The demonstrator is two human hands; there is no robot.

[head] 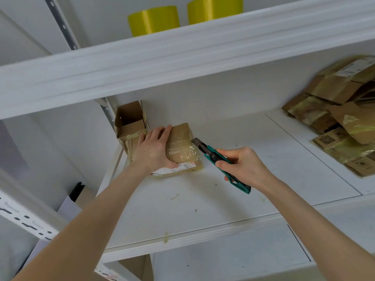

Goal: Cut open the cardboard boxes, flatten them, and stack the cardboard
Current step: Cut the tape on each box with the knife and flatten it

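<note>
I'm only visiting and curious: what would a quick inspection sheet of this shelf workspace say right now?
Surface: white shelf board, scuffed and speckled.
Job's things: taped box at the left; open box standing behind it in the corner; flattened cardboard pile at the right; teal utility knife, blade out, tip close to the taped box.
Clutter: small tape scraps on the board.
Hands: left hand holds the taped box; right hand grips the utility knife.
Cables: nothing seen.
Surroundings: upper shelf carrying two yellow rolls; slotted metal upright at the left.
</note>
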